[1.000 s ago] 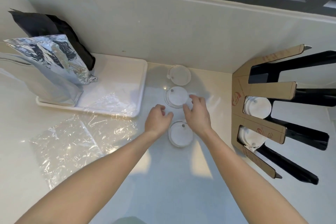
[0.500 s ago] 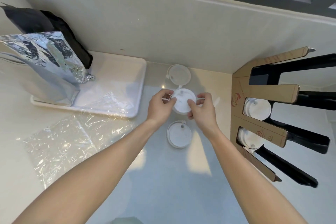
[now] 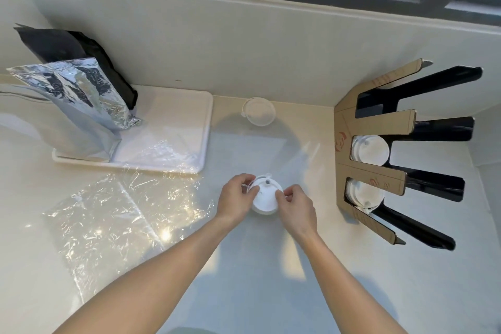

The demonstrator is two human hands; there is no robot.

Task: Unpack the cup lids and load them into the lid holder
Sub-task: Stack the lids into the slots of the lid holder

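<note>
On the pale counter [image 3: 244,293], right in front of the person, sits a small stack of white lids [image 3: 265,198]. Both hands are on it. I think the job now is to square the lids up so they sit neatly on each other, then carry them to the lid holder [image 3: 376,168] on the right. To do it well, the lids should be pressed from both sides, gently, so none slips out or tips. Two slots of the holder have lids in them already.

The left hand [image 3: 235,199] has its fingers bent close around the left edge of the stack. The right hand [image 3: 296,211] pinches the right edge with thumb and fingertips, narrow, not spread wide. One more lid [image 3: 259,115] lies alone near the wall. The crinkly clear wrap [image 3: 122,214] lies flat to the left.
</note>
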